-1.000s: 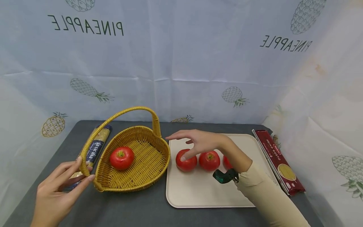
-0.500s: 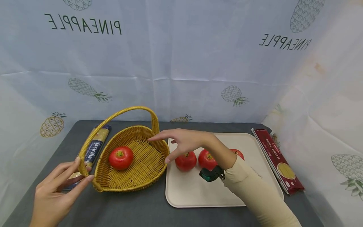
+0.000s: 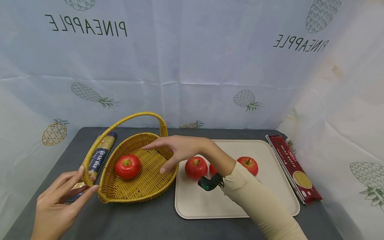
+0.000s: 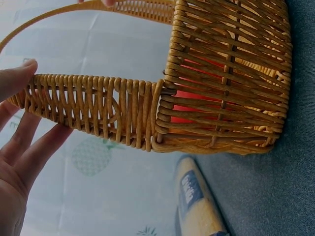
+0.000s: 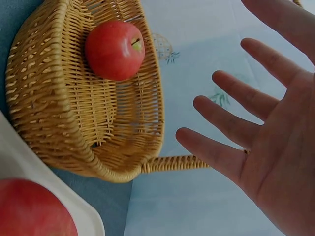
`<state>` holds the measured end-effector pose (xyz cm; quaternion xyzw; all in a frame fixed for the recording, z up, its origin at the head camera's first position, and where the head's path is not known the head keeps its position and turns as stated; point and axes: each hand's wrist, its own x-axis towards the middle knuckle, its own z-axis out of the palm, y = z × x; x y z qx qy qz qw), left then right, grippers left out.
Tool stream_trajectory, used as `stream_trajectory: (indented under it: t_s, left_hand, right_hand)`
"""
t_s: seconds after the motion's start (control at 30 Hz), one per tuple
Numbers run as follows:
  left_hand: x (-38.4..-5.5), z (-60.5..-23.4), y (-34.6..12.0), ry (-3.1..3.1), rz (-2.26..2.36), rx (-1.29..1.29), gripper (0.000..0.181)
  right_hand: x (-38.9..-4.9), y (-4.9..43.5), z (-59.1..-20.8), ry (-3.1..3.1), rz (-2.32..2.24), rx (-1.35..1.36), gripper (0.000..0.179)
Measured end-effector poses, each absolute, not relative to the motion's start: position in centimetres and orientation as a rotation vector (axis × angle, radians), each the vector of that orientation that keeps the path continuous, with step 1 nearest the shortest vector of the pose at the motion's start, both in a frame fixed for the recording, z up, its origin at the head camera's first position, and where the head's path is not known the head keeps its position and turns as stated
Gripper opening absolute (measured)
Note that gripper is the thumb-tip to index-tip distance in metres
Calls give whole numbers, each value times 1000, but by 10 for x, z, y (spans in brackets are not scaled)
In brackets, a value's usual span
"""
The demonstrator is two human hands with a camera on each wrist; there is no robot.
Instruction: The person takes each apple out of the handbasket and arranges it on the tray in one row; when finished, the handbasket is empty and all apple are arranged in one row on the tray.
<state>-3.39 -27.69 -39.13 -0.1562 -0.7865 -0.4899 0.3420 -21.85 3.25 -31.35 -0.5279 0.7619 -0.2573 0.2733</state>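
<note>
My left hand (image 3: 57,201) pinches the left end of the yellow wicker basket's handle (image 3: 129,117), thumb on one side and fingers on the other, as the left wrist view shows. One red apple (image 3: 127,166) lies in the left part of the basket (image 3: 151,191). Over the basket's right side hovers my right hand (image 3: 181,146), holding nothing; its fingers (image 5: 246,96) are spread in the right wrist view. Two red apples (image 3: 196,167) (image 3: 248,165) show on the beige tray (image 3: 216,206), and another between them is mostly hidden by my right wrist.
A pack of pasta (image 3: 100,155) with a blue label lies behind my left hand, left of the basket. Right of the tray is a dark red spaghetti pack (image 3: 294,170). A white pineapple-print cloth (image 3: 207,60) hangs behind the dark grey table (image 3: 144,220).
My right hand has moved left from above the tray's apples to over the basket. The apple at the tray's right has come into fuller view. My left hand stays on the handle.
</note>
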Motion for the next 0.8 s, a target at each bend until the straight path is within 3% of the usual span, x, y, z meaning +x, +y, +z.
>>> stream_trajectory:
  t_s: [0.8]
  left_hand:
    - [-35,-393,-278,-2059,-1240,-425,57]
  right_hand:
    - [-223,-10,-322,1974,-651,-1389,83]
